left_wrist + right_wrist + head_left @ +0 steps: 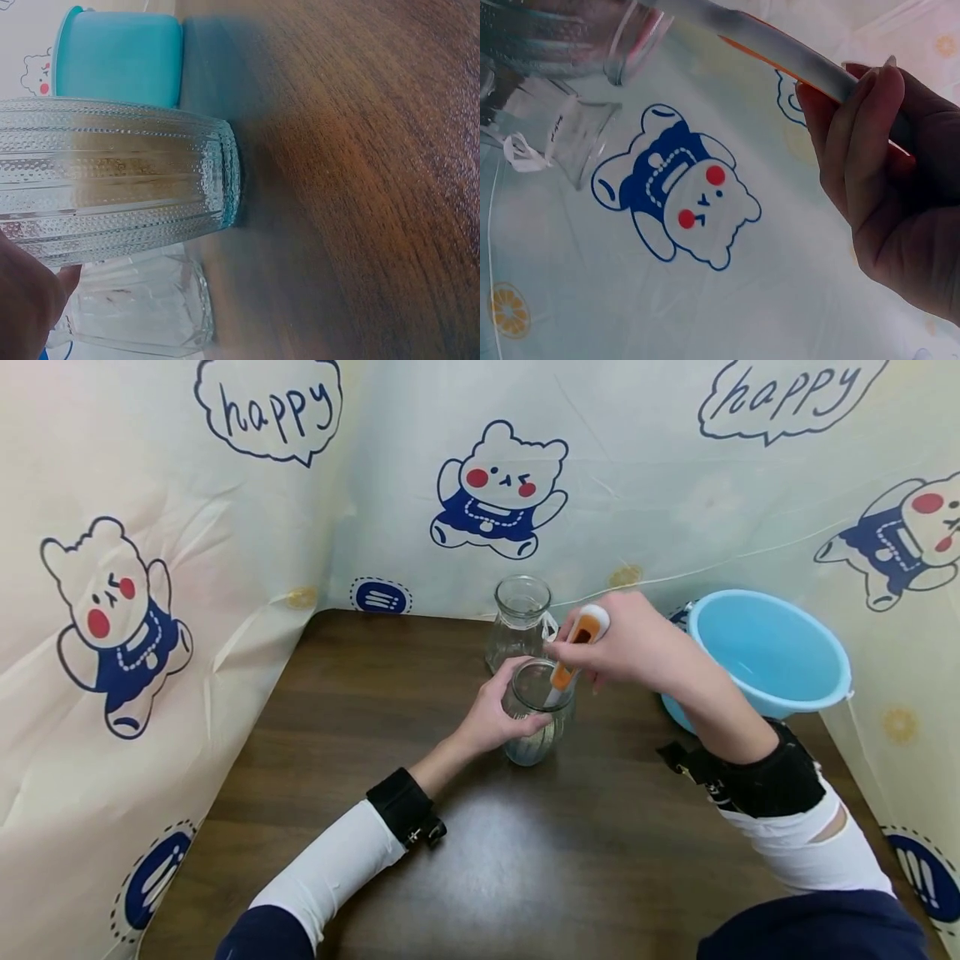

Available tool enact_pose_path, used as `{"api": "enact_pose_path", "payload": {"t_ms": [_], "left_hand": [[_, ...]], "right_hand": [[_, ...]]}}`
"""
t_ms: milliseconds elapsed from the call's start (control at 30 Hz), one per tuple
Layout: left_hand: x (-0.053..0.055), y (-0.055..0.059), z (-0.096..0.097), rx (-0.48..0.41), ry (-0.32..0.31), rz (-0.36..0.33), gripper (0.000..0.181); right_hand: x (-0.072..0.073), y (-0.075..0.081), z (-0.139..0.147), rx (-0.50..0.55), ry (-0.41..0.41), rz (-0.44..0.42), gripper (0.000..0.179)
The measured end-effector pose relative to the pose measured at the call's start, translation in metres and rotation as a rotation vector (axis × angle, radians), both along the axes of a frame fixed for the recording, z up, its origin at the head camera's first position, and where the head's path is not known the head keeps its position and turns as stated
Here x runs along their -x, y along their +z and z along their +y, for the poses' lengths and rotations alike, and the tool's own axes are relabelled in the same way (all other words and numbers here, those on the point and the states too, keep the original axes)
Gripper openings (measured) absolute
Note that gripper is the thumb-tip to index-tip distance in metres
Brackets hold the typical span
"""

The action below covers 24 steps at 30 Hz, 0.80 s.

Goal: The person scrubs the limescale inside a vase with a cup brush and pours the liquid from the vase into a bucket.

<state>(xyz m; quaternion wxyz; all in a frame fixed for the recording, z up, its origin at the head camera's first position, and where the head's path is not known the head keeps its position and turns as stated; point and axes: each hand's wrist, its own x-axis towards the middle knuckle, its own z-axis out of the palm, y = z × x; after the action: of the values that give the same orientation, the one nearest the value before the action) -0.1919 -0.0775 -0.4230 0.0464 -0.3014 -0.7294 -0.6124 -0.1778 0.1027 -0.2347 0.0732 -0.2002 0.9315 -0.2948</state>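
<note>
My left hand (491,717) grips a ribbed clear glass jar (531,745) near its rim, thumb on the near side. With my right hand (637,635) I hold a bottle brush by its orange-and-white handle (585,631), which slants down into the jar's mouth. The brush's head is hard to make out; a blurred tan patch shows through the jar (135,169) in the left wrist view. In the right wrist view curled fingers (874,142) wrap the handle (780,56). Close behind the jar stands a second glass jar (517,622) with a white bow at its neck.
A light blue bucket (776,652) stands at the right rear of the dark wooden table (420,693). A pale curtain (645,477) printed with cartoon bears hangs along the back and both sides.
</note>
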Motion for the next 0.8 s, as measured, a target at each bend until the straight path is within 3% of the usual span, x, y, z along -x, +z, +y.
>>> {"api": "enact_pose_path", "payload": {"t_ms": [167,400,633,800], "left_hand": [[0.001,-0.001,0.0,-0.014,-0.003,0.007,0.072],[-0.002,-0.002,0.001,-0.001,-0.005,-0.007,0.072],[0.0,0.0,0.002,-0.023,0.008,0.007,0.072],[0.001,0.001,0.002,-0.019,0.008,0.009,0.073]], "right_hand": [[0.001,0.008,0.008,0.021,-0.011,-0.026,0.019],[0.001,-0.001,0.007,-0.015,0.026,-0.053,0.017],[0.001,0.016,0.009,-0.032,0.012,-0.005,0.018],[0.004,0.002,0.008,-0.038,0.075,-0.034,0.013]]}}
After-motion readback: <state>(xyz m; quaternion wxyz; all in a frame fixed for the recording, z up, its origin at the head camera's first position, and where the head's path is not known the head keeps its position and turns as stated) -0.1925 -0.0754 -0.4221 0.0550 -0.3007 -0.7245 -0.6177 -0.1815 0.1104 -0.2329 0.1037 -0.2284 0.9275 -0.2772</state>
